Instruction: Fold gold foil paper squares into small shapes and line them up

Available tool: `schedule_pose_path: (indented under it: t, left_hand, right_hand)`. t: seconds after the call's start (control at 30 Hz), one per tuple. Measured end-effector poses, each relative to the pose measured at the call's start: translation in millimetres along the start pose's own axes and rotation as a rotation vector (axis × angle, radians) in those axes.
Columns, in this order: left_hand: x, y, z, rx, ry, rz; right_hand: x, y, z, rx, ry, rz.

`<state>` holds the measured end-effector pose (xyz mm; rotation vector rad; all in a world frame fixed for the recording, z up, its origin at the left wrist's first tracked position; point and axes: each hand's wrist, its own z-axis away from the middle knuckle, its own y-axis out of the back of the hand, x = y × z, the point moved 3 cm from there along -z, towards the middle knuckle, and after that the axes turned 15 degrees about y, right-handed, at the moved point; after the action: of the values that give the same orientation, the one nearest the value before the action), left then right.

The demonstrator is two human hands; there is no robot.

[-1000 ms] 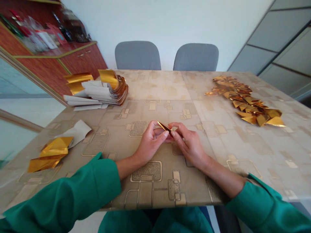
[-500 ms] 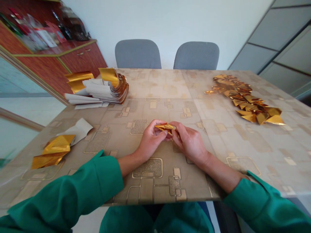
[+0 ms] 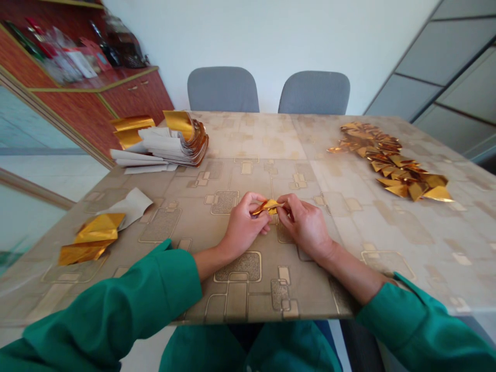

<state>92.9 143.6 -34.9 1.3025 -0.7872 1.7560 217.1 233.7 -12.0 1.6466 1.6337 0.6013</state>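
Observation:
A small folded piece of gold foil paper (image 3: 271,205) is held between my two hands above the near middle of the table. My left hand (image 3: 248,222) pinches its left end between thumb and fingers. At the other end, the thumb and fingertips of my right hand (image 3: 306,222) grip its right tip. Several gold foil sheets (image 3: 98,227) lie loose to the left of my left forearm, one with its pale back up. On the right side of the table rests a long pile of folded gold pieces (image 3: 399,160).
A thick stack of gold and white paper sheets (image 3: 166,144) sits at the far left of the patterned table (image 3: 256,170). Beyond the far edge stand two grey chairs (image 3: 223,89) (image 3: 314,92). A reddish wooden cabinet (image 3: 135,98) with bottles is at the back left.
The folded gold paper has turned in my fingers and its middle now bulges upward. My right hand has shifted slightly to the right, out to the paper's tip. The view has moved a little.

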Motion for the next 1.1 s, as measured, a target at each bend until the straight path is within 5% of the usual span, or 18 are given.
schedule_pose_path:
  t: [0.23,0.93,1.1]
  left_hand:
    - [7,4,-4,0.043,-0.045,-0.092]
    - [9,-3,-7,0.07,-0.041,0.108]
    - [6,-3,-6,0.003,-0.001,0.156]
  right_hand:
    - [-3,2,-2,0.006,0.068,0.026]
    - [-7,0,-3,0.116,0.088,-0.03]
    - [-2,-3,-2,0.102,-0.001,-0.113]
